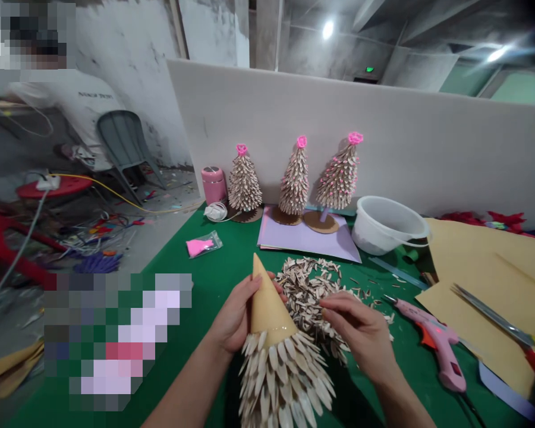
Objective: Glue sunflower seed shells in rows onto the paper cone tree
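Observation:
My left hand (238,318) is wrapped round the upper part of a tan paper cone (270,303). Rows of pale sunflower seed shells (285,377) cover the cone's lower part, and a shiny line of glue runs just above the top row. Thumb and fingertips pinched together, my right hand (361,330) hovers at the near right side of a loose pile of sunflower seed shells (305,291). Whatever sits between those fingertips is too small to make out. A pink glue gun (434,339) lies to the right of this hand.
Three shell-covered trees (294,181) with pink tops stand at the back. A white plastic tub (383,223) is right of them. Scissors (494,315) rest on tan paper (477,267). A pink bead packet (204,244) lies left. A person (75,113) sits far left.

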### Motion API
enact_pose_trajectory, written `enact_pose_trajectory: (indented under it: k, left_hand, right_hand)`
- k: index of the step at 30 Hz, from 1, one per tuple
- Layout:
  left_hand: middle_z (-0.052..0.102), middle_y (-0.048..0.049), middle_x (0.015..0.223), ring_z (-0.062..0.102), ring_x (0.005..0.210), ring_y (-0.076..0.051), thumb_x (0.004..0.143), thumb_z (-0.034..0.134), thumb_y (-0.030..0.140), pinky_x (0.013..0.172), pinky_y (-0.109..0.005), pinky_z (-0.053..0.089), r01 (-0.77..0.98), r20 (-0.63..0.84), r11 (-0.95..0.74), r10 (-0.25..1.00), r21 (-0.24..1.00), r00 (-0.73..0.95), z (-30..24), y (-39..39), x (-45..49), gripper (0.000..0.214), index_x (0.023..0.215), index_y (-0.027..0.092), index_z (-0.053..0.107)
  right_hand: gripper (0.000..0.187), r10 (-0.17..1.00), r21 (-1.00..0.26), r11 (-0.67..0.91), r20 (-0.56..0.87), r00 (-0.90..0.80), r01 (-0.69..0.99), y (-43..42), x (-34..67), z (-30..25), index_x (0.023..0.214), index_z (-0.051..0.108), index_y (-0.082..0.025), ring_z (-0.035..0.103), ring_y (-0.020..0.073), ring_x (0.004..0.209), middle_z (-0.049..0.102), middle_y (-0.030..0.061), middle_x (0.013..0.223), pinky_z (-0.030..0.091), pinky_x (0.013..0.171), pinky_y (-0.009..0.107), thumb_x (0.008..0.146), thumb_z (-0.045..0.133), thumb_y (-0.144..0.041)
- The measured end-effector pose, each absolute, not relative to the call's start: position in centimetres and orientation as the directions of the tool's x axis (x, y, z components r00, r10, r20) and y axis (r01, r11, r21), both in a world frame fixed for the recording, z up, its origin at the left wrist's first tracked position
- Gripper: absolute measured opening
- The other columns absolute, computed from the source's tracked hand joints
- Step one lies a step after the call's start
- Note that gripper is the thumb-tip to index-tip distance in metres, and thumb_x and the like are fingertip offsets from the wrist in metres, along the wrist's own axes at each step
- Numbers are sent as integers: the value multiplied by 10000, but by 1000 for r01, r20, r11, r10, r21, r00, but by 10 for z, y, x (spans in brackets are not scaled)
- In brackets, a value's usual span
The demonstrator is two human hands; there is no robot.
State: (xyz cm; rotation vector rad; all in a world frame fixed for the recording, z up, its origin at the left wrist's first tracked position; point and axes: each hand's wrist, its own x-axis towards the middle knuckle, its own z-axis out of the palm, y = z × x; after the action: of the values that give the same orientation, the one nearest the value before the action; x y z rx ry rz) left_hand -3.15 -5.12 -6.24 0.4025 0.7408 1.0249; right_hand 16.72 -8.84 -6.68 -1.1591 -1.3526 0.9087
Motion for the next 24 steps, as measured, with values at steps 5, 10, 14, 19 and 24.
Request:
enact_pose_trajectory:
  k: [5, 10, 14, 19, 24]
  left_hand:
    - [637, -70, 761, 625, 708, -203, 761, 564, 265, 657, -333, 498, -603, -310, 431, 902, 672, 299, -60, -53, -30, 192, 906, 141, 541]
    - [643, -67, 752, 627, 701, -207, 755, 574, 276, 657, -347, 498, -583, -273, 411, 910, 701, 313, -58, -54, -29, 191, 891, 150, 528]
    - [645, -67, 760, 628, 703, -207, 744, 588, 290, 665, -347, 493, -583, -261, 408, 910, 703, 322, -53, -56, -29, 214, 894, 153, 522]
    - [646, -65, 743, 629, 689, -200, 742, 591, 285, 661, -332, 486, -564, -238, 387, 917, 730, 321, -41, -58, -23, 228, 906, 152, 507]
    - [633, -48, 754, 611, 686, -168, 745, 599, 269, 679, -312, 470, -509, -170, 350, 915, 786, 367, -22, -54, -14, 215, 896, 156, 495]
  right_hand:
    - [203, 889, -832, 450, 452, -74, 325, -112, 154, -46, 805, 663, -257, 605, 104, 718, 657, -16, 760, 479, 651, 191, 703, 643, -83]
    - [203, 752, -570, 645, 595, -285, 509, -126, 145, -37, 892, 598, -188, 616, 125, 723, 644, 40, 795, 521, 612, 211, 742, 565, -56]
    - [257, 710, -497, 681, 630, -315, 538, -135, 144, -37, 941, 586, -185, 619, 135, 707, 642, 51, 789, 533, 593, 222, 732, 558, -37]
    - [242, 687, -423, 671, 663, -296, 608, -142, 149, -32, 923, 594, -198, 625, 136, 704, 654, 42, 786, 535, 594, 223, 728, 585, -55]
    - [245, 662, -338, 681, 663, -350, 650, -143, 160, -23, 937, 608, -195, 627, 146, 735, 655, 49, 800, 544, 615, 232, 723, 595, -78]
